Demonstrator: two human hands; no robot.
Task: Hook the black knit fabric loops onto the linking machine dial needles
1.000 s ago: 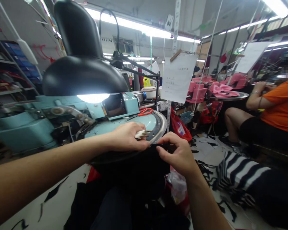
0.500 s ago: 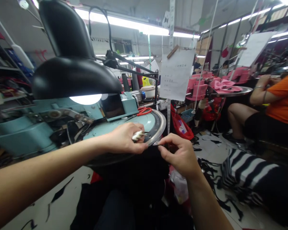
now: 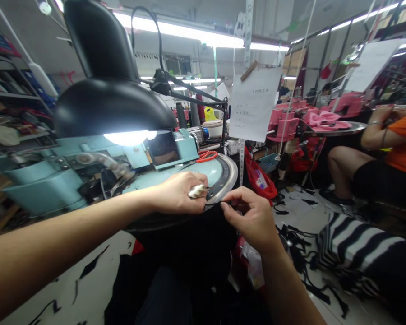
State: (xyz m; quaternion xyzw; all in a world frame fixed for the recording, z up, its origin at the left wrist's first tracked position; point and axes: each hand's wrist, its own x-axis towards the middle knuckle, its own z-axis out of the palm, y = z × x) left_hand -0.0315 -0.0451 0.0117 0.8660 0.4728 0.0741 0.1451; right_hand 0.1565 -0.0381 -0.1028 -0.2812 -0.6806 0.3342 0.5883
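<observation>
From where I sit, nothing can be read for certain. The paper sheet clipped up ahead carries a short heading and a few lines of print, all too small to make out, and the second sheet further right is no clearer. The hanging measuring tape shows tick marks but no legible numbers, and the red bag has a printed label – blurred beyond reading.
</observation>
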